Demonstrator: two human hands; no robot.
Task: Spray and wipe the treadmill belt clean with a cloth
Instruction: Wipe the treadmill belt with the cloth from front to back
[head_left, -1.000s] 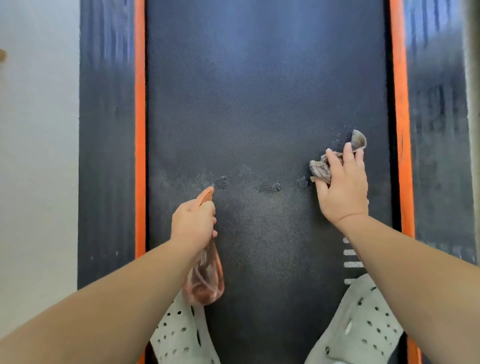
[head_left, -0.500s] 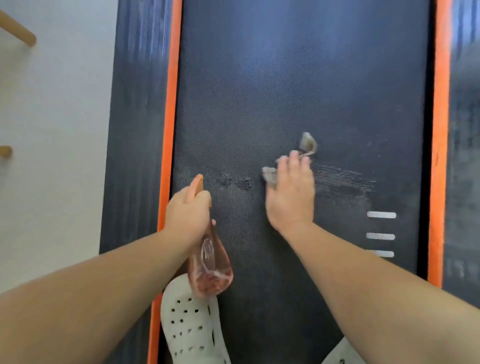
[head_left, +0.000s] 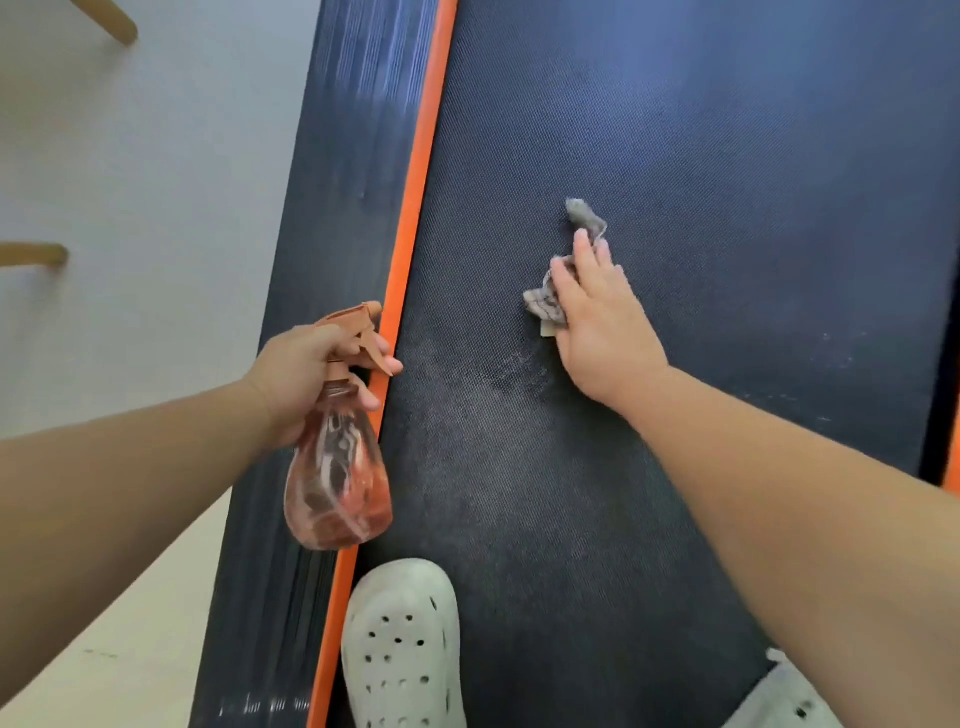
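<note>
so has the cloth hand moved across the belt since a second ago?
Yes. The right hand with the cloth went from beside the right orange strip toward the left orange strip, now about mid-belt.

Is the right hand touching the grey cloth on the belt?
Touching. The head view shows the right hand pressed flat over the cloth, whose ends stick out beside the fingers.

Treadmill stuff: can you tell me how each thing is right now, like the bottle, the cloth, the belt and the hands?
Spray bottle: held off the belt, partly filled with liquid.
Cloth: crumpled, pressed flat on the belt.
Treadmill belt: speckled with whitish residue near the cloth.
Left hand: gripping the bottle's neck, a finger at the trigger.
Right hand: palm down on the cloth.
White shoe: standing on the belt.
</note>
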